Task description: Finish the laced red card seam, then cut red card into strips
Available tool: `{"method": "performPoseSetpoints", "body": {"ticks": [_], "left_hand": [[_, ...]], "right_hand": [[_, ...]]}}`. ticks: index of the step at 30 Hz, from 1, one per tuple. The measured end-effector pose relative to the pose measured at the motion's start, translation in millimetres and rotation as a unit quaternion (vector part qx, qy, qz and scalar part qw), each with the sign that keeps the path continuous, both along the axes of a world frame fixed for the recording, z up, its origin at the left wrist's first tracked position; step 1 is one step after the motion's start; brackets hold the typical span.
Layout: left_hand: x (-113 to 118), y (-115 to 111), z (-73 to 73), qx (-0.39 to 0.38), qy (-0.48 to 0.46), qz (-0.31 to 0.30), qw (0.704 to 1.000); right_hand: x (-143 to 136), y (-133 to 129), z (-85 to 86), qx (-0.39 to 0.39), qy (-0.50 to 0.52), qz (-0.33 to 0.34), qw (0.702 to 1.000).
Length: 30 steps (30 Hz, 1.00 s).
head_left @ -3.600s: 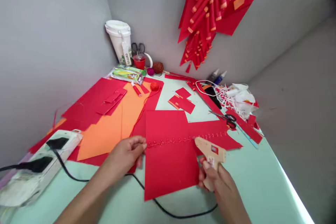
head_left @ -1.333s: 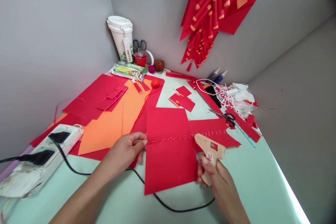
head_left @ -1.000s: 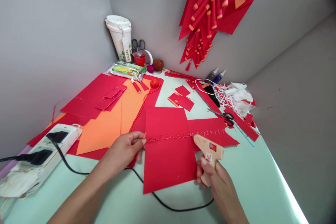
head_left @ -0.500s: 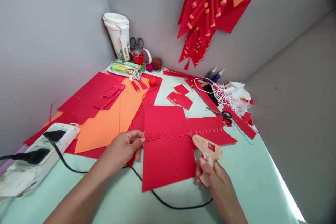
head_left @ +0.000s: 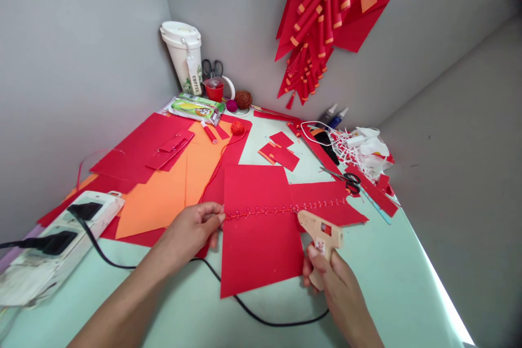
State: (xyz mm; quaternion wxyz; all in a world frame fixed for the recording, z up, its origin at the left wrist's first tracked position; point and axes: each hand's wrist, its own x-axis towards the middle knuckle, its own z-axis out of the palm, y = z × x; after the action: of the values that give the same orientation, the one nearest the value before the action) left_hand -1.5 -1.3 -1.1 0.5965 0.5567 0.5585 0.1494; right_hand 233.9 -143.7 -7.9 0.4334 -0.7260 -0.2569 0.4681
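Observation:
A large red paper sheet point(head_left: 256, 250) lies in front of me, partly over a red paper strip point(head_left: 322, 194) with a notched end. A looped red cord point(head_left: 261, 211) runs across both. At the sheet's left edge my left hand point(head_left: 204, 223) pinches the cord's end between thumb and finger. My right hand point(head_left: 330, 266) grips the handle of a beige glue gun point(head_left: 320, 225). The gun's nozzle is at the cord, near the sheet's right edge. Whether its tip touches the cord I cannot tell. A thin red cord also leads back to a red ball of cord point(head_left: 237, 128).
A white power strip point(head_left: 61, 244) stands at left, with a black cable point(head_left: 269, 324) crossing the table's front. Orange paper point(head_left: 155, 201) lies left. Scissors point(head_left: 346, 176) and white paper shreds point(head_left: 354, 147) are at right. A white coffee cup point(head_left: 181, 51) stands behind; red paper firecrackers point(head_left: 318, 11) hang above.
My right hand and the glue gun have shifted very slightly left along the cord. My left hand keeps its place at the cord's left end.

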Motion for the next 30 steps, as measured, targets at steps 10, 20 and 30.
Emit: {"method": "performPoseSetpoints", "body": {"ticks": [10, 20, 30], "left_hand": [[-0.2, -0.2, 1.8, 0.001, 0.002, -0.008, 1.000], [1.7, -1.8, 2.3, -0.001, -0.006, 0.006, 1.000], [-0.8, -0.3, -2.4, 0.010, -0.005, -0.004, 1.000]], "right_hand": [[2.9, 1.3, 0.6, -0.023, -0.015, 0.035, 0.999], [3.2, 0.4, 8.1, -0.038, -0.033, 0.080, 0.996], [7.1, -4.8, 8.0, -0.042, 0.020, 0.040, 0.998]]}}
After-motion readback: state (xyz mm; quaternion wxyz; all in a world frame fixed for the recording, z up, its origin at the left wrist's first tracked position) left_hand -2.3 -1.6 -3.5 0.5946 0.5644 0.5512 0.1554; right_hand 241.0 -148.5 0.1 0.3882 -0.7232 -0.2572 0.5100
